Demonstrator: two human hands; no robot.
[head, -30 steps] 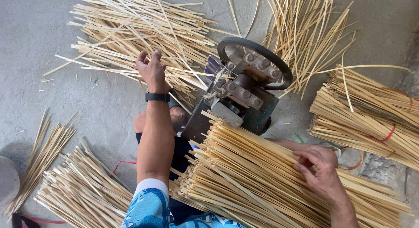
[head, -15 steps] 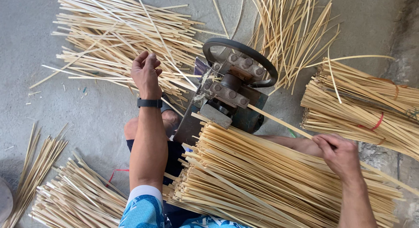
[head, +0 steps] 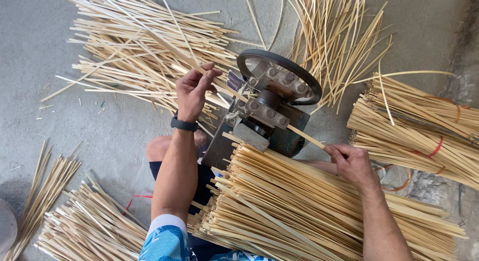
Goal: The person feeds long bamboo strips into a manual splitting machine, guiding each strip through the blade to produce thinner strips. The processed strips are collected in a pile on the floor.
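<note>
Across my lap lies a thick stack of bamboo slats (head: 299,206), pale yellow, flat and straight, their cut ends ragged. My right hand (head: 352,163) rests on its upper edge, fingers pinched shut on one bamboo strip (head: 304,136), which slants up into the small splitting machine (head: 269,111), dark metal with bolted blocks and a round black wheel. Past the machine, my left hand (head: 192,91), a black watch (head: 183,125) at the wrist, closes thumb and fingers on the thin strips (head: 164,44) coming out. Beyond, loose splints (head: 134,56) sprawl on grey concrete; tied bundles (head: 419,131) lie at right.
</note>
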